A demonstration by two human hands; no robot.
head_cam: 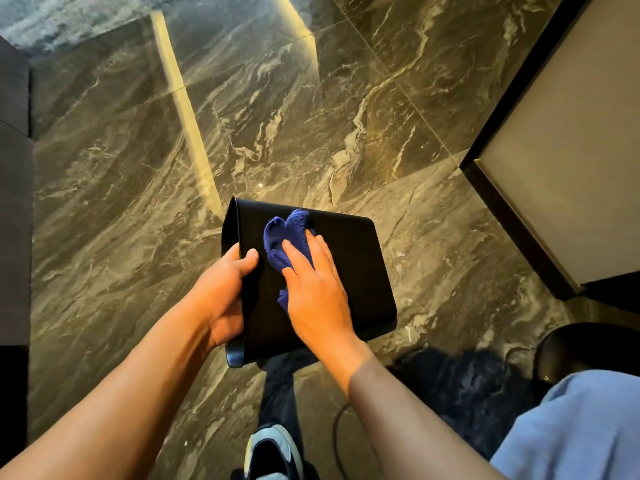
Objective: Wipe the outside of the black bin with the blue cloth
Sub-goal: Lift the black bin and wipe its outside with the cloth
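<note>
The black bin (353,265) is held on its side above the floor, its open rim facing left and its flat side facing up. My left hand (221,296) grips that rim, thumb on the outer wall and fingers hidden inside. A bunched blue cloth (284,233) lies on the upturned side. My right hand (318,292) presses flat on the cloth with fingers spread, covering its near part.
Dark marble floor tiles (311,116) lie below. A beige panel with a black edge (561,174) stands at the right, dark furniture (14,202) at the left. A round black object (588,348) sits lower right. My shoe (273,452) is beneath the bin.
</note>
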